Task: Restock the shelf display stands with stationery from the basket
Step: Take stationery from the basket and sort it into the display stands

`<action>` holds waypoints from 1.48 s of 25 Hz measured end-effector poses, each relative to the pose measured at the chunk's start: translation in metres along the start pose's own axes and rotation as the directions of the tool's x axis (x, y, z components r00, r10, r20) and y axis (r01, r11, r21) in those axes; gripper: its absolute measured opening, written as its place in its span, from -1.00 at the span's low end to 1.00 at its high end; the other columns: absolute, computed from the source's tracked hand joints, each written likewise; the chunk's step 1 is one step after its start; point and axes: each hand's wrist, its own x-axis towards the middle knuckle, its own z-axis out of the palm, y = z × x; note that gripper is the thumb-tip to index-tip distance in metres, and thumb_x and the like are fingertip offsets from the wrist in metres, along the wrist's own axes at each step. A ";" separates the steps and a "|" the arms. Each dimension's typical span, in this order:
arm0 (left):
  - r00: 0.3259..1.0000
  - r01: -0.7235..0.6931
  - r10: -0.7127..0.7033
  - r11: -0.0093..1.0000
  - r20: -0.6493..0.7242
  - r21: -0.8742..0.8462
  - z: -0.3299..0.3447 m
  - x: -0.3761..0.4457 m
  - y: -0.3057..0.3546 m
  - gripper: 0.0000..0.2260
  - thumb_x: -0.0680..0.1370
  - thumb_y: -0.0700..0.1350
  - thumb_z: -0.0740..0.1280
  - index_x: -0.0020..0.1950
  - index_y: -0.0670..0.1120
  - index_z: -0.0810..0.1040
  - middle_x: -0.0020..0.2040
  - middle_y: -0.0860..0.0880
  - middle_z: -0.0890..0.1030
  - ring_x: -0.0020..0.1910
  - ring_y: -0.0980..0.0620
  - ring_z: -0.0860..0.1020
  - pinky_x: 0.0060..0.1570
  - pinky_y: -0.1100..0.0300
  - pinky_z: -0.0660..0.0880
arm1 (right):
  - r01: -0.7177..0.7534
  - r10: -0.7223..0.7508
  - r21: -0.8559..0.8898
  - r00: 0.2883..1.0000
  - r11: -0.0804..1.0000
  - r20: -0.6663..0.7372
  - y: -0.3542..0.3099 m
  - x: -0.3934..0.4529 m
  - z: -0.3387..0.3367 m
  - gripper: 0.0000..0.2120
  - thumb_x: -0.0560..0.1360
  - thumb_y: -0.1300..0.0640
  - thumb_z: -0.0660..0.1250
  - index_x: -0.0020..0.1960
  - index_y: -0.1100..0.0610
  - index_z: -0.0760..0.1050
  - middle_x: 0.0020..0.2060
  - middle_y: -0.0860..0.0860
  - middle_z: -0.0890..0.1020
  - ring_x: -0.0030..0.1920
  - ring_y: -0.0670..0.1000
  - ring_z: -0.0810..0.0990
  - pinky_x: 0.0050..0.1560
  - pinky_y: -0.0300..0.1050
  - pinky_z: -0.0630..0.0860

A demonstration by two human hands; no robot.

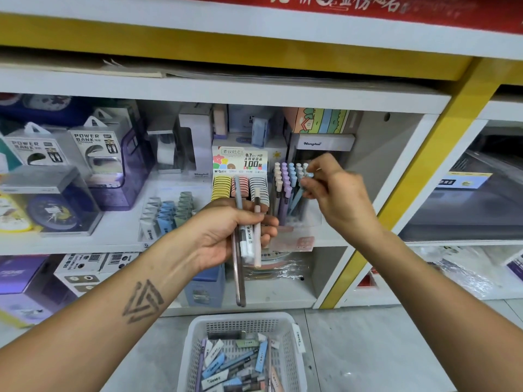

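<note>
Left hand (226, 236) grip clasps a bundle of pens (249, 239) above the basket (294, 343). Right hand (336, 193) grip pinches a blue pen (297, 198) at the pen display stand (291, 199).

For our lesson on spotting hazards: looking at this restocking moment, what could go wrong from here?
1. The left hand grips a loose bundle of pens at mid-length; one could slip from the grip and might miss the basket below.
2. The right hand pinches a blue pen at the crowded pen stand; pushing it in could knock neighbouring pens askew.
</note>
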 end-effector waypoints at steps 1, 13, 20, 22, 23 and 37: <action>1.000 -0.005 0.005 1.000 -0.008 -0.003 -0.001 0.001 -0.001 -0.71 0.53 -0.41 0.29 0.25 -0.37 0.49 -0.08 -0.32 0.67 -0.22 -0.16 0.69 -0.33 0.10 0.62 | 0.014 -0.014 -0.010 1.000 1.000 0.018 0.002 0.000 0.003 -0.87 0.61 0.11 0.30 0.05 -0.02 0.34 -0.22 0.05 0.66 -0.21 0.04 0.68 -0.13 0.08 0.62; 0.996 0.001 -0.001 1.000 0.092 -0.004 -0.005 -0.003 0.002 -0.75 0.54 -0.40 0.30 0.22 -0.33 0.49 0.04 -0.39 0.64 -0.02 -0.27 0.68 -0.19 0.02 0.66 | 0.126 -0.106 -0.272 0.991 0.954 0.086 0.006 0.003 0.017 -0.77 0.63 0.08 0.28 0.06 0.19 0.64 -0.15 0.07 0.57 -0.15 0.12 0.54 -0.14 0.11 0.51; 0.985 -0.009 -0.010 0.994 0.170 0.109 0.002 -0.009 0.003 -0.77 0.58 -0.37 0.26 0.22 -0.37 0.50 0.08 -0.38 0.63 0.04 -0.30 0.66 -0.09 -0.01 0.66 | -0.363 0.237 0.481 0.923 0.798 0.304 -0.040 0.005 0.020 -0.86 0.50 0.12 0.47 0.03 0.14 0.67 -0.25 0.03 0.72 -0.36 -0.15 0.62 -0.39 -0.32 0.45; 0.979 0.008 -0.024 0.997 0.202 0.083 0.003 -0.012 0.003 -0.73 0.59 -0.34 0.26 0.27 -0.39 0.47 0.09 -0.42 0.61 0.06 -0.32 0.65 -0.05 -0.07 0.65 | -0.423 0.291 0.570 0.904 0.704 0.313 -0.044 0.005 0.017 -0.90 0.48 0.25 0.47 -0.01 0.24 0.65 -0.29 0.10 0.69 -0.41 -0.08 0.58 -0.45 -0.29 0.43; 0.977 0.021 -0.031 0.998 0.209 0.051 0.003 -0.013 0.004 -0.73 0.59 -0.32 0.26 0.27 -0.38 0.46 0.09 -0.43 0.60 0.07 -0.34 0.64 -0.02 -0.11 0.64 | -0.423 0.321 0.631 0.906 0.650 0.277 -0.044 0.006 0.012 -0.92 0.48 0.30 0.45 -0.02 0.28 0.64 -0.31 0.14 0.67 -0.43 -0.03 0.56 -0.45 -0.25 0.43; 0.999 0.032 -0.034 0.997 -0.025 -0.065 -0.011 -0.010 0.011 -0.71 0.52 -0.49 0.10 0.18 -0.31 0.45 0.01 -0.41 0.64 -0.11 -0.26 0.69 -0.16 -0.05 0.66 | 0.155 -0.152 -0.054 0.987 0.986 0.050 -0.014 -0.003 0.022 -0.90 0.57 0.18 0.37 0.02 0.13 0.46 -0.17 0.04 0.69 -0.15 0.11 0.68 -0.16 0.08 0.60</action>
